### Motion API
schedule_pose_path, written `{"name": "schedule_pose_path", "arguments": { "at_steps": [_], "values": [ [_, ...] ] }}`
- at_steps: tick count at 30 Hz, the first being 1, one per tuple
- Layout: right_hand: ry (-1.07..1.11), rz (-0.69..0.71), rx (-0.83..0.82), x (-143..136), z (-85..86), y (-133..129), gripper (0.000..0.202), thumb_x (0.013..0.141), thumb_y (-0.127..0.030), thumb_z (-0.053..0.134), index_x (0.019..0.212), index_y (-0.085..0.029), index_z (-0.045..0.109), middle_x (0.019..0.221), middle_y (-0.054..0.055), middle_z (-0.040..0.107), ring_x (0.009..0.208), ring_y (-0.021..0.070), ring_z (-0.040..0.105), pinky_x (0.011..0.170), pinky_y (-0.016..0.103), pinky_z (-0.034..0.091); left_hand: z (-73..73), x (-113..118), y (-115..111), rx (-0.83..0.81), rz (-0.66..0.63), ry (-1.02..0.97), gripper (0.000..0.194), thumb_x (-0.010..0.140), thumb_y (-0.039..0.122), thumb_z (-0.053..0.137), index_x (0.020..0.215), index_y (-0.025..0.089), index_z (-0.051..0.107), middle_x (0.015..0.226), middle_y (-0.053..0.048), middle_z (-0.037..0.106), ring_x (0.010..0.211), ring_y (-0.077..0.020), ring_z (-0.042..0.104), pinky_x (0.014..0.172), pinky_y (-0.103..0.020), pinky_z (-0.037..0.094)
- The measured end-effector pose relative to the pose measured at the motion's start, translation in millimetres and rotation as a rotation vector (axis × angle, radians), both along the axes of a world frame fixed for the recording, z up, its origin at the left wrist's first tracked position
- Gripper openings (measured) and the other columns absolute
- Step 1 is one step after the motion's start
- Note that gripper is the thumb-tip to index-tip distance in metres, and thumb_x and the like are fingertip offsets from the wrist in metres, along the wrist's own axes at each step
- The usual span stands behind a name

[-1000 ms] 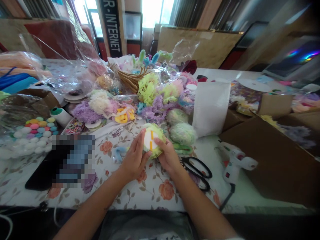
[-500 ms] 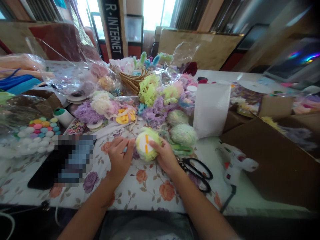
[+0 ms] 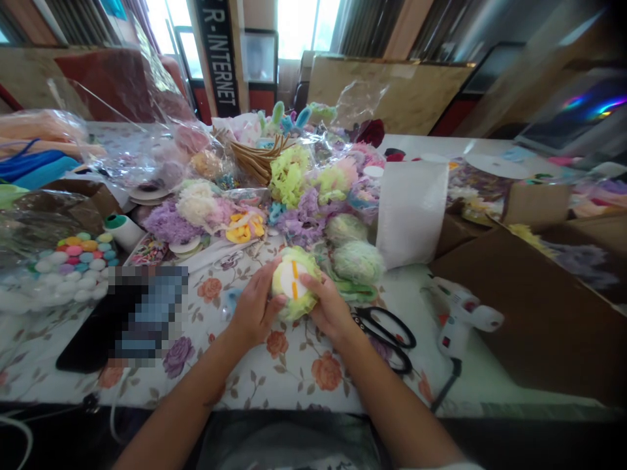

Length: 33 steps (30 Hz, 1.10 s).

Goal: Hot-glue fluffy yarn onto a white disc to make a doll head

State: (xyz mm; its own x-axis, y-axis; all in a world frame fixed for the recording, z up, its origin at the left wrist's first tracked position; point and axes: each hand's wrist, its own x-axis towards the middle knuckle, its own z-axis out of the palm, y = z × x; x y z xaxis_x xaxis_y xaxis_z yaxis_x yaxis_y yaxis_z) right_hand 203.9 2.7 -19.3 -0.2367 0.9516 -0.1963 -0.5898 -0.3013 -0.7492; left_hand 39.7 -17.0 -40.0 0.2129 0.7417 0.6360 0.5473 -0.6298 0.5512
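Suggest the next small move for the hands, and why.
Probably rotate the yellow-green frilly piece slightly: the left hand and right hand cover parts of its rim, while its white disc with orange strips is mostly in view.

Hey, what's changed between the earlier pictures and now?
The left hand, which had let go and drawn leftward in the previous picture, has moved back right and cups the yellow-green fluffy piece again. The right hand holds it throughout. The scissors and glue gun stayed put.
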Motion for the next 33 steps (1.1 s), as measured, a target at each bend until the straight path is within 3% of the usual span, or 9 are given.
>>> {"name": "schedule_pose_path", "arguments": {
  "at_steps": [4,6,11,14,20,23,25,30,33],
  "values": [
    [0.04,-0.091,-0.027,1,-4.4,4,0.037,0.065,-0.037,0.085,0.094,-0.017,0.072,0.086,0.002,0.076,0.071,0.0145,0.069,0.066,0.022,0.056,4.2,-8,6,0.096,0.323,-0.064,0.019,0.092,0.029,0.057,0.103,0.02,0.07,0.123,-0.012,0.065,0.122,-0.0272,0.057,0.106,-0.045,0.044],
    [-0.008,-0.073,-0.045,-2,-7.1,3,0.038,0.066,-0.035,0.085,0.096,-0.017,0.072,0.086,0.003,0.076,0.07,0.0152,0.069,0.066,0.024,0.056,7.1,-9,6,0.151,0.452,-0.15,0.03,0.088,0.027,0.064,0.118,0.02,0.065,0.131,-0.013,0.061,0.125,-0.028,0.055,0.105,-0.045,0.046],
    [-0.101,0.054,0.014,-11,-8.3,-6,0.038,0.064,-0.027,0.086,0.097,-0.017,0.07,0.086,0.001,0.075,0.07,0.014,0.068,0.064,0.022,0.054,8.8,1,-1,0.176,0.035,-0.042,0.051,0.096,0.02,0.046,0.146,0.024,0.039,0.136,-0.012,0.058,0.133,-0.0254,0.049,0.11,-0.048,0.042],
    [-0.083,0.052,0.023,-10,-5.2,-7,0.036,0.063,-0.027,0.087,0.094,-0.018,0.07,0.083,0.001,0.074,0.067,0.0125,0.067,0.062,0.021,0.054,5.4,6,-3,0.114,-0.052,0.01,0.052,0.099,0.024,0.038,0.15,0.02,0.031,0.143,-0.016,0.051,0.139,-0.0249,0.041,0.114,-0.047,0.037],
    [-0.009,0.048,-0.017,0,-1.0,-1,0.035,0.065,-0.032,0.085,0.094,-0.018,0.073,0.084,0.002,0.076,0.068,0.0142,0.068,0.065,0.023,0.056,2.9,-1,-2,-0.007,0.003,0.002,0.047,0.1,0.035,0.037,0.142,0.018,0.042,0.14,-0.016,0.054,0.134,-0.025,0.047,0.112,-0.044,0.039],
    [0.018,-0.043,-0.032,3,-1.4,3,0.034,0.066,-0.037,0.083,0.092,-0.019,0.073,0.087,0.001,0.076,0.073,0.0147,0.07,0.07,0.023,0.056,5.6,-5,2,-0.005,0.268,-0.027,0.029,0.098,0.033,0.043,0.113,0.019,0.064,0.127,-0.013,0.063,0.129,-0.0268,0.052,0.111,-0.049,0.037],
    [-0.023,-0.072,-0.029,1,-3.2,3,0.035,0.066,-0.036,0.084,0.095,-0.019,0.073,0.088,0.001,0.076,0.074,0.0154,0.07,0.07,0.024,0.056,7.5,-6,2,0.039,0.406,-0.122,0.027,0.097,0.032,0.046,0.115,0.02,0.062,0.13,-0.013,0.061,0.129,-0.0262,0.052,0.11,-0.048,0.039],
    [-0.148,0.038,0.039,-8,-6.7,-5,0.035,0.064,-0.028,0.086,0.094,-0.018,0.071,0.082,0.0,0.074,0.067,0.0138,0.067,0.062,0.022,0.053,9.1,3,-2,0.138,-0.029,-0.026,0.046,0.098,0.022,0.039,0.144,0.022,0.04,0.139,-0.014,0.055,0.137,-0.0254,0.044,0.112,-0.049,0.039],
    [-0.086,0.056,0.017,-8,-2.3,-9,0.033,0.064,-0.027,0.086,0.092,-0.018,0.071,0.079,0.0,0.073,0.064,0.0125,0.066,0.061,0.021,0.053,8.0,7,-4,0.107,-0.096,-0.052,0.045,0.1,0.022,0.035,0.144,0.021,0.041,0.139,-0.014,0.055,0.136,-0.0245,0.046,0.112,-0.047,0.04]
  ]
}}
